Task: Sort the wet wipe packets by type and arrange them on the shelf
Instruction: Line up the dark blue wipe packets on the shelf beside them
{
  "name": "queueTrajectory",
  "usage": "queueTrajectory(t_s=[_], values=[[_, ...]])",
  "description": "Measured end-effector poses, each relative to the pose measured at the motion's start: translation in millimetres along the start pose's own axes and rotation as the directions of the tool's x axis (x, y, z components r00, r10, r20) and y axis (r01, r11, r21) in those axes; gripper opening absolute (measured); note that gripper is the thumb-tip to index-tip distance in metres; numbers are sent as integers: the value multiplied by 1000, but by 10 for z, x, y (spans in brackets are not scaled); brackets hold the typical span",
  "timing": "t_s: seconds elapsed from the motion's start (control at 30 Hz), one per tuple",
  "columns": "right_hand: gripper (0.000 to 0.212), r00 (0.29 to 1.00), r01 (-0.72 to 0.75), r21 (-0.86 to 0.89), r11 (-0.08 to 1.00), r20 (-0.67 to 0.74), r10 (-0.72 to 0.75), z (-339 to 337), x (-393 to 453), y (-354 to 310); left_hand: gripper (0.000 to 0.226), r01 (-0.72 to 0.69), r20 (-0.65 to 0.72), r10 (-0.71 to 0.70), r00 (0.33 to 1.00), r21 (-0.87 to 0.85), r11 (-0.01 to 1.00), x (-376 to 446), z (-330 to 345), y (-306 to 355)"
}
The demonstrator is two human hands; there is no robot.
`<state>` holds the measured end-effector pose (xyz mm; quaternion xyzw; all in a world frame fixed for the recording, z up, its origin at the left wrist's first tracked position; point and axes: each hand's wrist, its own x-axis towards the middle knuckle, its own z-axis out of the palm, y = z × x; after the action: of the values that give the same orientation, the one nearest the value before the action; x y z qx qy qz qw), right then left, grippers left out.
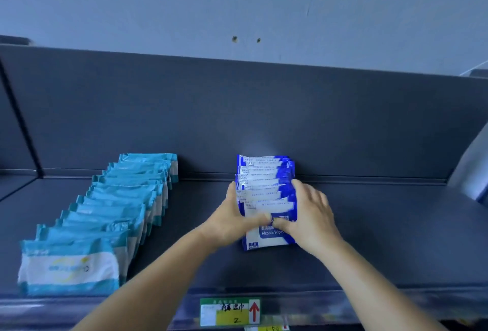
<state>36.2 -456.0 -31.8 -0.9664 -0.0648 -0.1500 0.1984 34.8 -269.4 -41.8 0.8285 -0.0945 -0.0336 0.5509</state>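
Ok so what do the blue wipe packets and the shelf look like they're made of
Blue packets: thin, soft plastic film by the look, slightly glossy, with printed faces and flat sealed edges; both hands, left and right, hold the row together.
Shelf: probably painted metal, dark grey and matte; flat and thin-edged, with a folded lip at the back. A laminate can't be ruled out.

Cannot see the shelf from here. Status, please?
Both hands, left and right, grip dark blue packet row. Light blue row stands apart, left. Nothing in the way.
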Motion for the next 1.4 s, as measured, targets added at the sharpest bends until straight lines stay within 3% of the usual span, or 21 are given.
queueTrajectory(t_s=[0.03, 0.1, 0.2, 0.3, 0.43, 0.53, 0.67, 0.9, 0.97, 1.03, 1.17, 1.4], values=[[98, 996, -93, 51, 994, 10, 92, -2, -21, 10, 86, -6, -2, 7, 1000, 60, 998, 3, 43, -49], [93, 965, -237, 147, 960, 146, 216, 2, -50, 56, 105, 4, -32, 1, 999, 139, 990, 19, 117, -90], [74, 923, -309, 220, 925, 304, 236, 11, -26, 150, 93, 2, -87, 16, 996, 195, 981, 64, 141, -87], [62, 922, -315, 288, 904, 318, 220, 10, 37, 167, 82, 67, -60, -55, 997, 228, 971, 156, 94, -79], [61, 923, -279, 305, 911, 347, 167, 31, 68, 128, 102, 63, -17, -61, 998, 253, 966, 183, 81, -112], [62, 940, -256, 294, 921, 297, 166, 62, 74, 148, 104, 77, -36, -70, 997, 315, 946, 191, 68, -97], [59, 947, -278, 344, 897, 253, 196, 120, 85, 183, 125, 36, -81, -4, 997, 393, 919, 111, 98, -35], [61, 940, -286, 307, 908, 272, 204, 128, 107, 177, 111, 35, -23, -27, 999, 452, 891, 76, 147, 9], [64, 943, -286, 276, 918, 251, 218, 131, 85, 165, 108, 7, -38, 16, 999, 542, 840, 46, 153, 38], [82, 963, -239, 218, 946, 177, 202, 142, 52, 145, 102, -41, -53, 107, 993, 692, 721, 4, 156, 61], [110, 993, -91, 54, 994, 76, 87, 97, -55, 58, 82, -170, 70, 224, 972, 866, 470, -55, 197, 117], [82, 997, -39, -141, 989, 61, 48, -68, -395, -37, 73, -250, 178, 227, 958, 903, 349, -191, 277, 156]])
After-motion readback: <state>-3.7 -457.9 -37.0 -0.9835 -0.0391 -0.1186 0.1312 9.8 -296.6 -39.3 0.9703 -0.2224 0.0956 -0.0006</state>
